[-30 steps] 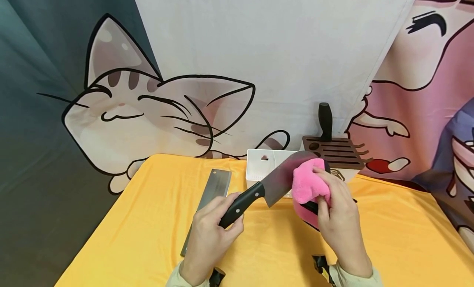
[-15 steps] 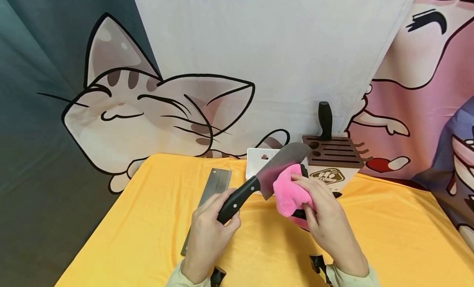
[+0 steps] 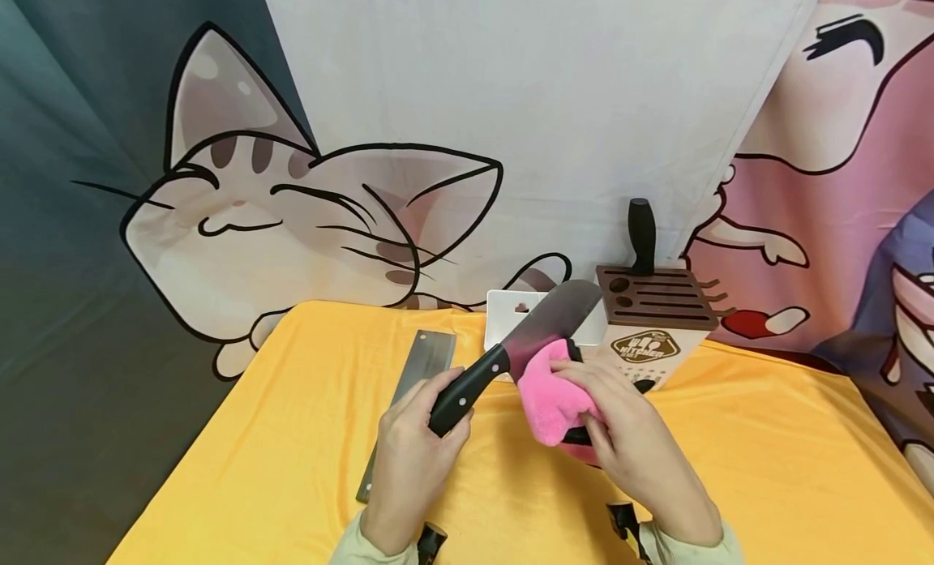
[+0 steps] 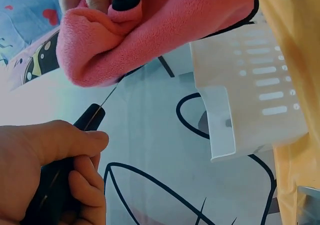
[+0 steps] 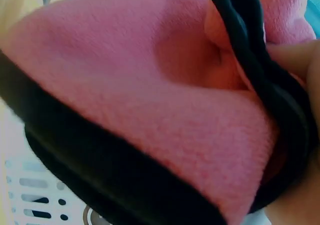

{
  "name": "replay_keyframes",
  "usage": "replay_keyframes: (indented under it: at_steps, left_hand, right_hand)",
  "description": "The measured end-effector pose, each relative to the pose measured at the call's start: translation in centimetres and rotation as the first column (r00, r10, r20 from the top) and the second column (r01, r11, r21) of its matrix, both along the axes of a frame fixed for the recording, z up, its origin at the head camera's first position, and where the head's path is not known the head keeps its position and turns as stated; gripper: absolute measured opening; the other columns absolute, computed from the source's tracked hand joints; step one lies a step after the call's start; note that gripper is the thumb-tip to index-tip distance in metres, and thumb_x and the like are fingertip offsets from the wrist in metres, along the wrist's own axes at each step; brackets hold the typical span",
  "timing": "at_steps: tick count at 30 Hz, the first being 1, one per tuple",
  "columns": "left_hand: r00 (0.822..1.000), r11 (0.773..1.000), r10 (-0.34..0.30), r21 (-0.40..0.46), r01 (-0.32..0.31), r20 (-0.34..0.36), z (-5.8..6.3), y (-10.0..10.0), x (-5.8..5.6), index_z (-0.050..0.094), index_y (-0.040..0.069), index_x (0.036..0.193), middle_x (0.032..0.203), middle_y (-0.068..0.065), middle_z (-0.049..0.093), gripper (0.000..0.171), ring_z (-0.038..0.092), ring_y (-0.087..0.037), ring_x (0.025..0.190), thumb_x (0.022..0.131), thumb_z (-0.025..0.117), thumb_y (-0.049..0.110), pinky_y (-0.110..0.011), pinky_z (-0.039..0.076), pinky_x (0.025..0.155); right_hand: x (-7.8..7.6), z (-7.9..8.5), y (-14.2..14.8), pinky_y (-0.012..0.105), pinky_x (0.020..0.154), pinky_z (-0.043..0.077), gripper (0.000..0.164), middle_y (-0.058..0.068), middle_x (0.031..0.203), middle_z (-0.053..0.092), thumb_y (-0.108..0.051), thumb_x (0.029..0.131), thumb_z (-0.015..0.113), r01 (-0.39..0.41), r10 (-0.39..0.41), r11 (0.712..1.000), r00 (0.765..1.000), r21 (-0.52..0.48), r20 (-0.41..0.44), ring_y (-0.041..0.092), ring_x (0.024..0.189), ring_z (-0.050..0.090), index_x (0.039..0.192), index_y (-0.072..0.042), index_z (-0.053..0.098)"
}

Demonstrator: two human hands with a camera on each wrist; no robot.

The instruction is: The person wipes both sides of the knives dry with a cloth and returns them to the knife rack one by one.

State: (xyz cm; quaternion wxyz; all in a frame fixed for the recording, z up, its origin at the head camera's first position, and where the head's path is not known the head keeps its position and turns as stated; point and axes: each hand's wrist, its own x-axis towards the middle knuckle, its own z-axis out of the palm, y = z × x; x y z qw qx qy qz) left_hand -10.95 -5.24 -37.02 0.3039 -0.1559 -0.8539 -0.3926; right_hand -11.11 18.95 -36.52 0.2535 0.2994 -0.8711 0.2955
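Note:
A kitchen knife [image 3: 552,315] with a broad blade and a black riveted handle is held tilted above the table, its tip pointing up and right. My left hand [image 3: 416,451] grips the handle, thumb along its side in the left wrist view. With my right hand [image 3: 627,435] I pinch a pink cloth [image 3: 552,396] with black edging. The cloth lies against the lower blade near the handle and covers part of it. In the right wrist view the folded cloth [image 5: 140,85] fills most of the picture. A cleaver [image 3: 423,362] lies on the table beneath my left hand.
A knife block [image 3: 657,297] with a brown slotted top stands at the back right, a black-handled knife [image 3: 641,237] upright in it. Beside it is a white slotted holder [image 3: 503,318], partly behind the blade. The yellow cloth [image 3: 292,435] covers the table; a printed curtain hangs behind.
My right hand has slid the pink cloth down and left along the blade, from near the tip toward the handle. The knife has shifted slightly left and up.

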Motion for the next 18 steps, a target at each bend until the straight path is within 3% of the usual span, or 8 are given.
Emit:
replay_keyframes:
  at_steps: [4,9,12,18]
  left_hand:
    - [1.000,1.000,0.015,-0.002,-0.015,-0.019,-0.18,-0.01,-0.13,0.066,0.015,0.109,0.090,0.007,0.064,0.041,0.055,-0.004,0.071,0.070,0.074,0.006,-0.022,0.047,0.061]
    - [1.000,1.000,-0.005,0.027,0.005,0.003,-0.38,-0.11,-0.34,0.065,0.017,0.111,0.099,0.006,0.065,0.043,0.059,-0.005,0.079,0.070,0.073,0.007,-0.024,0.049,0.066]
    - [1.000,0.999,-0.012,0.050,0.011,0.027,-0.44,-0.17,-0.43,0.064,0.018,0.112,0.100,0.008,0.064,0.043,0.059,-0.004,0.080,0.071,0.073,0.008,-0.024,0.050,0.067]
    - [0.999,0.998,0.025,0.059,-0.027,0.034,-0.81,-0.26,-0.72,0.064,0.018,0.111,0.097,0.007,0.065,0.043,0.058,-0.005,0.076,0.069,0.074,0.010,-0.026,0.049,0.065]
  right_hand:
    - [0.14,-0.05,-0.23,0.021,0.105,0.023,0.064,-0.007,0.129,0.052,0.014,0.073,0.056,-0.025,0.020,0.999,0.994,0.043,0.107,0.017,0.123,0.043,0.127,-0.020,0.053]
    - [0.26,0.03,-0.13,0.020,0.105,0.023,0.063,-0.007,0.129,0.052,0.013,0.074,0.055,-0.037,0.031,0.998,0.991,0.043,0.129,0.016,0.123,0.044,0.127,-0.021,0.053]
    - [0.36,0.25,0.03,0.021,0.106,0.023,0.066,-0.007,0.128,0.052,0.016,0.072,0.053,-0.042,0.041,0.999,0.994,0.016,0.102,0.018,0.123,0.044,0.127,-0.020,0.053]
    - [0.44,0.63,0.19,0.026,0.107,0.024,0.064,-0.003,0.124,0.056,0.014,0.068,0.052,-0.068,0.066,0.997,0.997,-0.047,-0.045,0.023,0.121,0.046,0.125,-0.014,0.056]
